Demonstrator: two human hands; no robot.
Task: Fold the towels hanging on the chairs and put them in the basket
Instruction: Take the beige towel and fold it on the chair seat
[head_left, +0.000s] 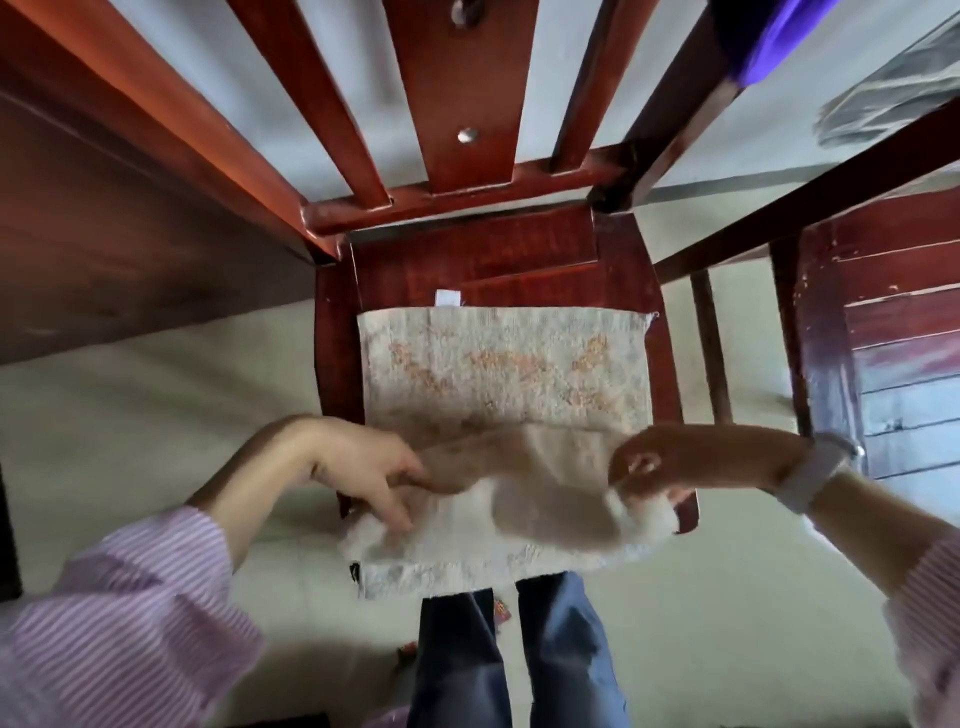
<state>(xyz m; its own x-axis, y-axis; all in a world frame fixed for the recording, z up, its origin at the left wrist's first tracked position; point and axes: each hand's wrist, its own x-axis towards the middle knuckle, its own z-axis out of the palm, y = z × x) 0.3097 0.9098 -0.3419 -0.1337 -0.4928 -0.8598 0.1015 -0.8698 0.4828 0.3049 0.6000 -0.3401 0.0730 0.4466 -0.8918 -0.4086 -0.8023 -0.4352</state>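
At the bottom centre of the frame stand the person's legs in blue trousers (514, 654), on a pale floor (727, 649). At the lower left and lower right, pink-and-white striped sleeves (119, 623) lead up to the two hands, which meet over the near edge of a cream terry towel with a faded orange pattern (504, 374). The left hand (363, 467), left of centre, has its fingers curled downward and pinches the towel's folded near edge. The right hand (670, 467), right of centre, grips the same edge on its side, fingers closed round the cloth; a pale wristwatch (815, 470) sits on that wrist. The lifted edge is blurred. The rest of the towel lies flat on the seat of a red-brown wooden chair (467, 260) at mid-frame, with a small white tag (448, 298) at its far edge. Beyond the seat, the chair's slatted back rises toward the top of the frame. A dark wooden table surface (104, 234) fills the upper left; a second red-brown chair (893, 322) stands at the right; a purple cloth (779, 36) shows at the upper right.
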